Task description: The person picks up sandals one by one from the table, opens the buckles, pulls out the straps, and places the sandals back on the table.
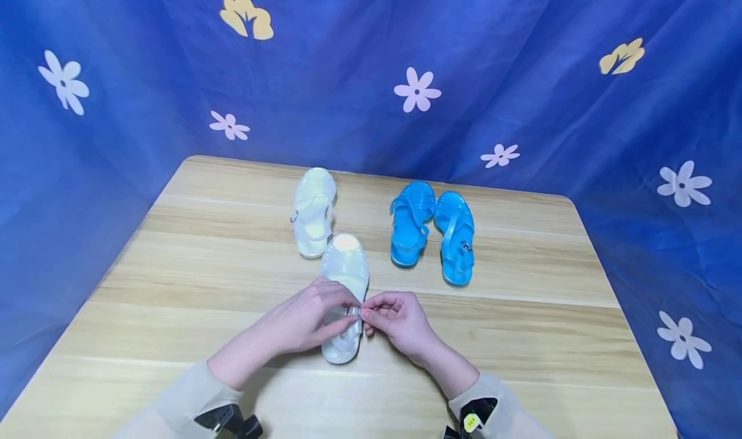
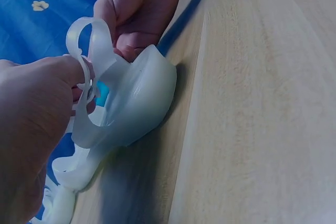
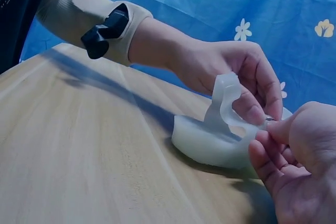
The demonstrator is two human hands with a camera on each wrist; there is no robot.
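Observation:
A white jelly sandal (image 1: pixel 346 262) lies sole down on the table, toe pointing away from me. Over its ankle strap, my left hand (image 1: pixel 313 313) reaches from the left and holds the strap beside the metal buckle (image 1: pixel 353 311) between thumb and fingers. From the right, my right hand (image 1: pixel 400 323) pinches the strap end at the buckle, thumb against forefinger. In the left wrist view the heel strap (image 2: pixel 100 40) stands up in a loop above the heel. Fingertips cover most of the buckle in the right wrist view, so whether the strap runs through it cannot be told.
Another white sandal (image 1: pixel 313 210) lies just behind, close to the toe of the first. Two blue jelly sandals (image 1: pixel 409 223) lie side by side to the right. The wooden table (image 1: pixel 539 336) ends at a blue flowered curtain (image 1: pixel 348 59).

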